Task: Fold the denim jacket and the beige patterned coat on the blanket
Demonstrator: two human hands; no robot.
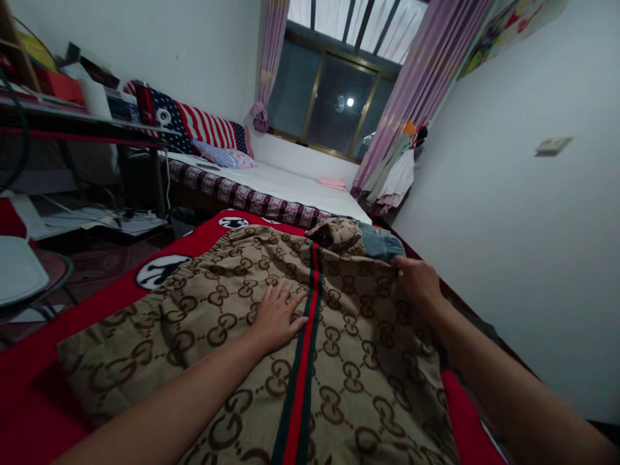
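Observation:
A tan garment (334,374) with a brown double-G print and a green-red-green stripe lies spread out in front of me. Its left edge looks gathered; its exact kind I cannot make out. My left hand (277,316) rests flat on it, fingers spread, with the thumb at the stripe. At the garment's far right corner, my right hand (417,281) has its fingers closed on the fabric edge, which is slightly raised. Just beyond lie a bunched piece of the same print (341,234) and some blue denim (380,242).
Underneath is a red bed cover (121,310) with black-and-white round motifs. A second bed (290,171) with a white top stands below the window. To the left are a cluttered desk (116,126) and a chair (22,268). Clothes (397,177) hang by the right wall.

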